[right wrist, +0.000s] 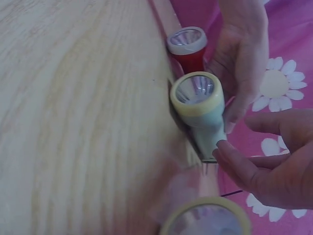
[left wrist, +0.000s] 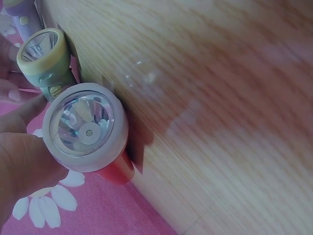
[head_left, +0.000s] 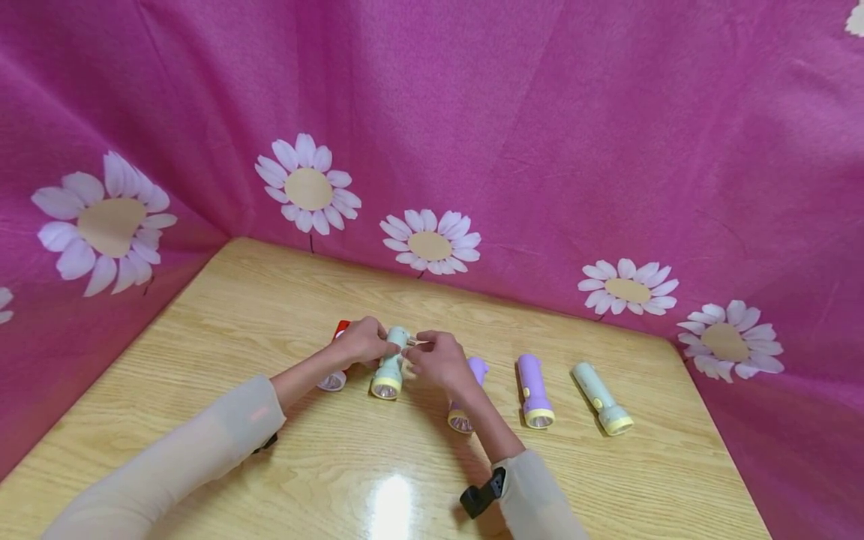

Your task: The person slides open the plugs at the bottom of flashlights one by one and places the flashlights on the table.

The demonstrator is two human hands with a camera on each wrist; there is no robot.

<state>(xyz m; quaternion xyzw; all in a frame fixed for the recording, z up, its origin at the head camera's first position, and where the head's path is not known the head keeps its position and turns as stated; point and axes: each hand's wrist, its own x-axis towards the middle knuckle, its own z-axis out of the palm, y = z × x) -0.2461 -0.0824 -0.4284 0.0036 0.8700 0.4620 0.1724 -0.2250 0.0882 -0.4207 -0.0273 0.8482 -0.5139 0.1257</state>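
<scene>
Mint flashlight (head_left: 389, 367), facing me, seems steadied by my left hand (head_left: 364, 343), whether pinching I cannot tell, my right hand (head_left: 440, 362) spread alongside.

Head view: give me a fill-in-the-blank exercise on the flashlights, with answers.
The flashlight between the left hand and right hand has a ____ rim.
The leftmost flashlight has a ____ body.
The second flashlight from the right has a ____ body.
The head view shows ____ flashlights in all.

Missing words: yellow; red; purple; five.
</scene>
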